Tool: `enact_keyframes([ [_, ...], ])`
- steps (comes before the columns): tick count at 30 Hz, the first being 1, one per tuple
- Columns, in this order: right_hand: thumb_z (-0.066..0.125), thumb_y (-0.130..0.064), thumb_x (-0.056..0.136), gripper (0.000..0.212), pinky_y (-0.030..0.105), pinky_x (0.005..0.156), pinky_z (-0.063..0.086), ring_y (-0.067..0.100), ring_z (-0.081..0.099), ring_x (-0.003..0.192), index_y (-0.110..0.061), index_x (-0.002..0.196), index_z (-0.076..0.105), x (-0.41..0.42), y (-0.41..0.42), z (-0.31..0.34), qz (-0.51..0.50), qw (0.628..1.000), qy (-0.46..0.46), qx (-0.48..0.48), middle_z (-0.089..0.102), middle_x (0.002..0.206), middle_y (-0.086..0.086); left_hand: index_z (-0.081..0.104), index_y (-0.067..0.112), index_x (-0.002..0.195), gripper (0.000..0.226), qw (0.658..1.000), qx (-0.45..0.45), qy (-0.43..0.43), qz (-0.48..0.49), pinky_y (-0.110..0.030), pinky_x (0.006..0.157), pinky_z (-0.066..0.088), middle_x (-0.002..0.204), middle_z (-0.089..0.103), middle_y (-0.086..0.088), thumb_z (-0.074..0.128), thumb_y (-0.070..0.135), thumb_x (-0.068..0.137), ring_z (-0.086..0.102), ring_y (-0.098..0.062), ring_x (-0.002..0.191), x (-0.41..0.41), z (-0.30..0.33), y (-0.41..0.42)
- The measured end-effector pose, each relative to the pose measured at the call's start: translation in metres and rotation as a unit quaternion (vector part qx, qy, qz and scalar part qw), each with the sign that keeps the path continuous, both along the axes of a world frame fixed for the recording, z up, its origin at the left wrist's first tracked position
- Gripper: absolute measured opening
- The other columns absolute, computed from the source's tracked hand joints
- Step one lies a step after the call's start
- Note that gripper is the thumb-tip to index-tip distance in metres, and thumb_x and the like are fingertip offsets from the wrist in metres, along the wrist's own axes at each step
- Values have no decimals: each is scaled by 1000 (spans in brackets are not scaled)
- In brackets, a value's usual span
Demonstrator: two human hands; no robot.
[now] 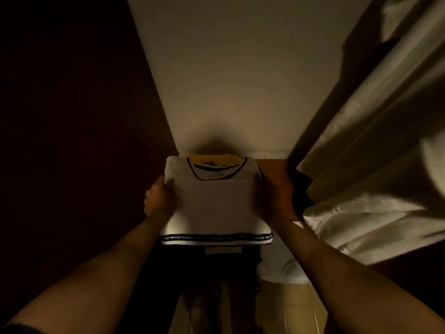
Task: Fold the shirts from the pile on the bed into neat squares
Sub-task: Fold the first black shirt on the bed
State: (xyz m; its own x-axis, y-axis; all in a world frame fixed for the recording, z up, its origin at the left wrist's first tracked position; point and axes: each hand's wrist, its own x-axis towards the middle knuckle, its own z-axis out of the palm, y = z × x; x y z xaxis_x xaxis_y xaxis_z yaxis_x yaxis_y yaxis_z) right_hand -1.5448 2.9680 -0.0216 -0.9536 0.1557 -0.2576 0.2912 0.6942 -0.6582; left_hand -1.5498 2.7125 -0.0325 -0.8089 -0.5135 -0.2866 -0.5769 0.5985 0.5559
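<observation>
A folded white shirt with a dark collar trim and a black lettered band along its near hem is held out in front of me, low in the middle of the view. My left hand grips its left edge and my right hand grips its right edge. A yellow garment peeks out past the shirt's collar. Dark folded clothing lies beneath the white shirt. The room is dim and the fingers under the cloth are hidden.
A dark wardrobe panel fills the left side. A pale wall rises ahead. The bed with a rumpled light sheet runs along the right. A wooden surface shows behind the shirt, and wooden floor lies below.
</observation>
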Motion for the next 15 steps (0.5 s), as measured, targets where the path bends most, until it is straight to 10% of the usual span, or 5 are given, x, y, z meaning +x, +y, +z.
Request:
enact_keyframes([
  [15,28,-44,106,49,33,100,34,32,53,120,-10,126,58,-134,-31,-160,-117,982,35,-142,62,124,16,60,11,111,33,994,-42,102,24,-47,80,46,103,63,-26,47,39,101,59,-49,97,-135,-149,-18],
])
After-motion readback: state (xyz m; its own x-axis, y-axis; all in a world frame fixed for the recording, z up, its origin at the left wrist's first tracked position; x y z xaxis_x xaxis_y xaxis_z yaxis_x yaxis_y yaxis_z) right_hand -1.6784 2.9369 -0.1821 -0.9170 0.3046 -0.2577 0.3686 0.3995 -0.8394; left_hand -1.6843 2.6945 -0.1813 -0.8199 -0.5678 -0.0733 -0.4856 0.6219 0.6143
